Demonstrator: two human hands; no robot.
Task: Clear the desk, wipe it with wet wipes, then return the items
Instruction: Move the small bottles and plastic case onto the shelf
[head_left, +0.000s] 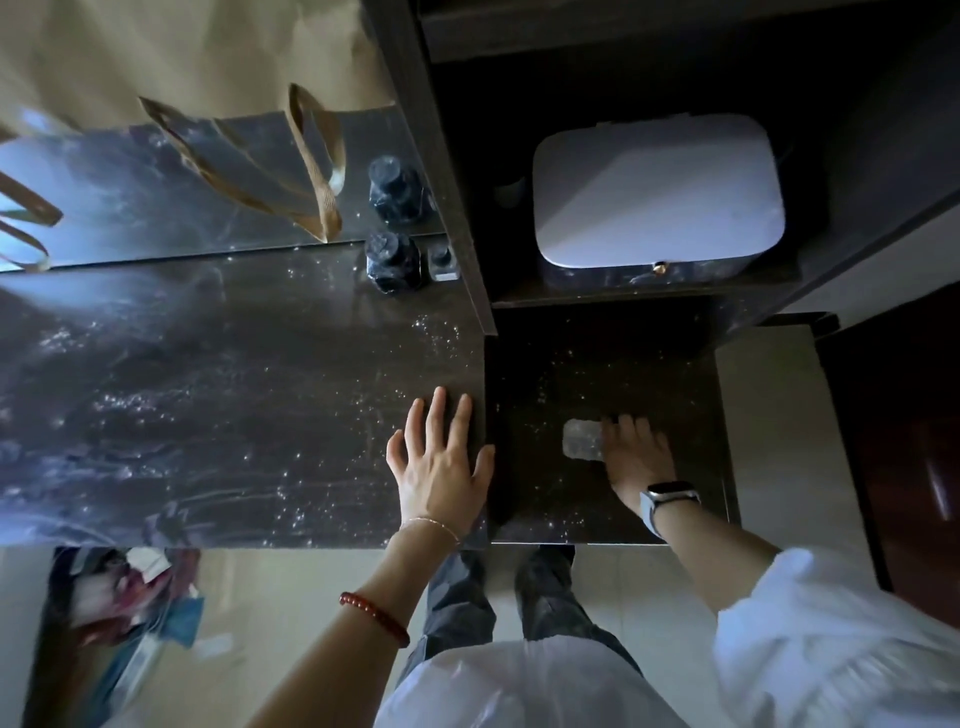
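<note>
Wet wipe (583, 439): lying on the lower dark counter (649, 364), pressed flat under the fingers of the right hand (638, 457). Wiping step judged in hand; further strokes across the speckled surface called for. Left hand (441, 457): spread flat, empty, resting on the adjoining counter edge.

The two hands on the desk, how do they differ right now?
The left hand lies flat and spread, holding nothing; the right hand presses a wet wipe. The left wrist wears bracelets, the right a watch. The left is on the lighter desk section, the right on the darker. Both rest palm-down.
</note>
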